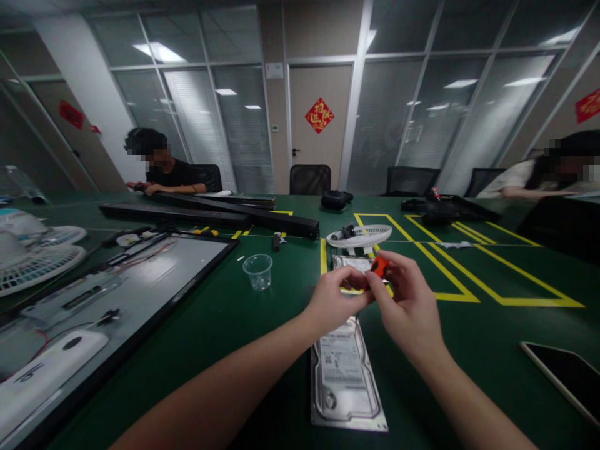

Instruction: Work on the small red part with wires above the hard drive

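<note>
My right hand (409, 303) is closed, with thumb and fingers pinching a small orange-and-black object (380, 266), whose exact kind I cannot make out. Fingertips of my left hand (338, 292) are pinched together and meet the right thumb just below it; what they hold, if anything, is hidden. Below both hands a silver hard drive (344, 381) lies flat on the table, its label facing up. A second hard drive (349, 262) lies farther off, partly covered by my left hand. To the left stands a clear plastic cup (258, 272).
On the green table (281, 387) at left lies a flat display panel (154, 294) carrying a white device (56, 369). Fan parts (37, 269), long black bars (234, 215) and a white fan grille (370, 235) lie around. A phone (567, 375) is at right. Two people sit opposite.
</note>
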A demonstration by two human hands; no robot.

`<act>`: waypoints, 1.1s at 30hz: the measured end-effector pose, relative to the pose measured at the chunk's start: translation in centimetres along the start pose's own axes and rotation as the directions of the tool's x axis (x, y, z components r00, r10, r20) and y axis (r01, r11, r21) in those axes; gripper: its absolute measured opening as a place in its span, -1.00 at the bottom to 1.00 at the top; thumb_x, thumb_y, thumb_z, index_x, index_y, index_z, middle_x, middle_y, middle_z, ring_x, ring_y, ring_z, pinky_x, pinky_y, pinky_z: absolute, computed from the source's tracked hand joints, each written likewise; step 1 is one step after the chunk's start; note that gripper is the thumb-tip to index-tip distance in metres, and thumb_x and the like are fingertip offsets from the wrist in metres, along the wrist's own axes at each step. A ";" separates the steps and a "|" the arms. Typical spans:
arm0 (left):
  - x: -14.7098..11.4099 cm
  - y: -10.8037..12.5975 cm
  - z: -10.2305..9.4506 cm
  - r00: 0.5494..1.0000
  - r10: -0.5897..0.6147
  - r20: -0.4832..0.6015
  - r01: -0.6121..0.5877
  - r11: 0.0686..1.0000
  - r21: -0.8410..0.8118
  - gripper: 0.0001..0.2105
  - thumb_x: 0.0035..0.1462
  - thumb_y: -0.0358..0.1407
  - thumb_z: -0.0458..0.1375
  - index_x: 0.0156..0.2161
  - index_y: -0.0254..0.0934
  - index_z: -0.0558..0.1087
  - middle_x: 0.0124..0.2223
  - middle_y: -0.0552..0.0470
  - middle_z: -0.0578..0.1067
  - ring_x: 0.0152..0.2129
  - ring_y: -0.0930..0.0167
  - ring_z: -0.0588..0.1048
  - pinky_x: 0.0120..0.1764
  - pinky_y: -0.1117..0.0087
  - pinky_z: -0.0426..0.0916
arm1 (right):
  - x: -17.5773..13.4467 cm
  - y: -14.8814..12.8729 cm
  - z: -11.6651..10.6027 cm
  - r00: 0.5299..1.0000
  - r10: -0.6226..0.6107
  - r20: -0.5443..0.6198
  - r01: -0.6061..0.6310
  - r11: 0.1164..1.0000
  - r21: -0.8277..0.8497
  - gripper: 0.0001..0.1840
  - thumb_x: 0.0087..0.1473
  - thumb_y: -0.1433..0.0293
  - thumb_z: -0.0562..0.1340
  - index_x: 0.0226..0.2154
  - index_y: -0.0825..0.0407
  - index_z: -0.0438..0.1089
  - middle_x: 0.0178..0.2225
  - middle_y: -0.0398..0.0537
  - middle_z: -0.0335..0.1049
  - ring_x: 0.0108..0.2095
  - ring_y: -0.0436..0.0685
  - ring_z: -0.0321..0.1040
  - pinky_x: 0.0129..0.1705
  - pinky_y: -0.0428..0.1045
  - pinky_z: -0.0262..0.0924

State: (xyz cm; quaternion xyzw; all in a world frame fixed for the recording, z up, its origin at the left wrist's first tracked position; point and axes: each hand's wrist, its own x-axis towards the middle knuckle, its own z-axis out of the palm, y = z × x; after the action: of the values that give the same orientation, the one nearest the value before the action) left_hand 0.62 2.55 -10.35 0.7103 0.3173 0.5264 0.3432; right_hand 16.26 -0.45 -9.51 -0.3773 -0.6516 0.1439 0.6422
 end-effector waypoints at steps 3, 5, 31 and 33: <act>0.0 0.1 -0.2 0.999 0.031 0.042 -0.031 1.000 -0.002 -0.85 0.21 -0.26 0.37 -0.30 -0.32 0.59 -0.31 -0.01 0.65 -0.33 0.37 0.57 -0.18 0.37 0.44 | 0.1 -0.1 -0.1 0.999 0.015 0.031 -0.015 1.000 0.012 -0.60 0.41 0.25 0.35 0.25 -0.19 0.48 0.10 0.06 0.60 0.03 0.30 0.61 0.12 0.28 0.53; 0.1 0.3 -0.3 0.997 0.043 0.064 -0.043 0.999 0.002 -0.86 0.26 -0.28 0.32 -0.28 -0.33 0.61 -0.28 -0.04 0.67 -0.31 0.35 0.59 -0.16 0.36 0.45 | 0.0 -0.1 -0.1 0.997 0.026 0.067 -0.029 0.999 0.036 -0.59 0.46 0.25 0.28 0.30 -0.19 0.46 0.14 0.07 0.60 0.09 0.31 0.59 0.17 0.30 0.50; 0.2 0.0 -0.3 0.995 0.012 0.103 -0.009 1.000 -0.029 -0.87 0.25 -0.29 0.32 -0.25 -0.34 0.62 -0.22 -0.08 0.69 -0.25 0.31 0.62 -0.11 0.33 0.48 | 0.1 0.3 -0.2 0.997 0.012 0.076 -0.012 1.000 0.003 -0.53 0.47 0.25 0.26 0.36 -0.23 0.46 0.18 0.06 0.59 0.07 0.29 0.60 0.15 0.29 0.53; 0.2 -0.2 -0.2 0.997 -0.008 0.070 0.012 0.998 -0.056 -0.84 0.18 -0.27 0.40 -0.21 -0.33 0.62 -0.20 -0.07 0.69 -0.25 0.32 0.62 -0.12 0.33 0.48 | 0.1 0.3 -0.2 0.998 -0.002 0.069 0.003 1.000 -0.019 -0.56 0.45 0.26 0.28 0.32 -0.21 0.49 0.12 0.07 0.60 0.03 0.30 0.60 0.13 0.30 0.54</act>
State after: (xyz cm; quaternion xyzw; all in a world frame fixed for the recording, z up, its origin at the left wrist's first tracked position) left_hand 0.46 2.87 -10.37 0.7167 0.2937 0.5081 0.3769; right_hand 16.57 -0.19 -9.62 -0.3774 -0.6752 0.1500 0.6158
